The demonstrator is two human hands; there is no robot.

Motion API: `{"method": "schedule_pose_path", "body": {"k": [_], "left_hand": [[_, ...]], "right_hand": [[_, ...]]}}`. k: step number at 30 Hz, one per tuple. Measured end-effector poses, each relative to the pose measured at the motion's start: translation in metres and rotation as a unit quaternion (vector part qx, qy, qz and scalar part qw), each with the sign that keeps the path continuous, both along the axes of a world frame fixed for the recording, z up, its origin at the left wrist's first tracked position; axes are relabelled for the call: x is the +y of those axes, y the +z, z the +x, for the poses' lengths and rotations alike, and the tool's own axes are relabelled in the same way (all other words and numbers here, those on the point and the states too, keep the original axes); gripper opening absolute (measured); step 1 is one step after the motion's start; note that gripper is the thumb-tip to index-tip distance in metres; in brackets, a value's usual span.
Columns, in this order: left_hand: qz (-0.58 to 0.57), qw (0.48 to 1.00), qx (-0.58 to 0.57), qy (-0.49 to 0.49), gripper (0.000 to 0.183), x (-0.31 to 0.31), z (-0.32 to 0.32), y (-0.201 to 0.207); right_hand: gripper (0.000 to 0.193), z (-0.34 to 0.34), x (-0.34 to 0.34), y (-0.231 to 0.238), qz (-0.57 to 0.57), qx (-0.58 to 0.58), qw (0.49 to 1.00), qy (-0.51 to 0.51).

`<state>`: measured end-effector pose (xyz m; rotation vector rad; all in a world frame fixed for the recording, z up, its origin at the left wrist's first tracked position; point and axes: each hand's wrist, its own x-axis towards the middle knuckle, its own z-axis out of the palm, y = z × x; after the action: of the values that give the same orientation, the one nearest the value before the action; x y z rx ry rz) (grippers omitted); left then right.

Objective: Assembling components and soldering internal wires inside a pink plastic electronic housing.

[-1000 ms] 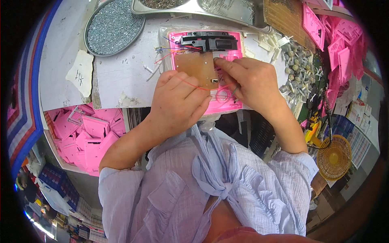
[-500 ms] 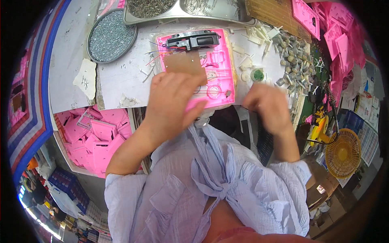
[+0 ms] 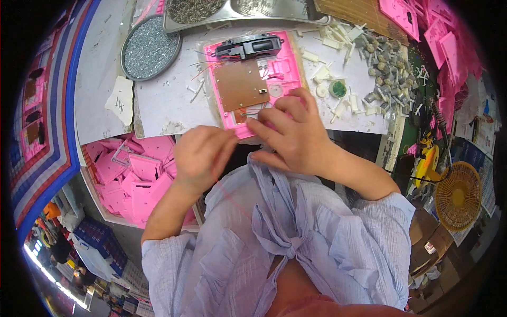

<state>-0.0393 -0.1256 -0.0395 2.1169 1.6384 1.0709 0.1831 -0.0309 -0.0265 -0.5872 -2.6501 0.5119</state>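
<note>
A pink plastic housing [image 3: 291, 79] lies on the bench in front of me, with a black plastic module [image 3: 253, 48] across its far end. Inside it sits a brown circuit board [image 3: 240, 87], with thin wires around it. My left hand [image 3: 203, 157] is closed in a pinch at the near left corner, and a thin red wire [image 3: 231, 196] trails from its fingers across my shirt. My right hand [image 3: 296, 133] bends over the near edge, fingertips by a small reddish board [image 3: 240, 115] and thumb below the edge. The fingers partly hide the wires there.
A round tray of small silvery screws [image 3: 150, 47] and a metal tray [image 3: 232, 15] stand at the back. White plastic pieces [image 3: 338, 39] and small grey motor-like parts [image 3: 385, 68] lie right. A box of pink parts [image 3: 140, 174] sits below left, a yellow fan [image 3: 458, 195] right.
My right hand has moved left onto the housing's near edge. The left hand has drawn back from the brown board to the near left corner, leaving the board uncovered.
</note>
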Motion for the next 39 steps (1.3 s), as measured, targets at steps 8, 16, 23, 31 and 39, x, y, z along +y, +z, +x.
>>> {"method": "schedule_pose_path", "body": {"k": [8, 16, 23, 31, 39], "left_hand": [[-0.132, 0.989, 0.037, -0.049, 0.011, -0.053, 0.005, -0.033], [-0.164, 0.976, -0.033, -0.142, 0.025, -0.015, -0.02, 0.004], [-0.063, 0.994, -0.031, -0.086, 0.024, 0.004, -0.015, -0.021], [-0.091, 0.991, -0.047, -0.081, 0.023, 0.003, -0.013, -0.019], [-0.09, 0.991, -0.059, -0.079, 0.023, 0.002, -0.013, -0.022]], "right_hand": [[0.041, -0.035, -0.016, -0.009, 0.031, 0.001, 0.999, 0.008], [0.04, -0.03, -0.018, -0.017, 0.054, 0.018, 0.998, -0.007], [0.027, 0.043, 0.039, 0.014, 0.011, 0.024, 1.0, -0.016], [0.024, 0.04, 0.033, 0.023, -0.003, -0.077, 0.994, -0.076], [0.018, 0.04, 0.068, 0.028, -0.151, -0.129, 0.979, 0.043]]}}
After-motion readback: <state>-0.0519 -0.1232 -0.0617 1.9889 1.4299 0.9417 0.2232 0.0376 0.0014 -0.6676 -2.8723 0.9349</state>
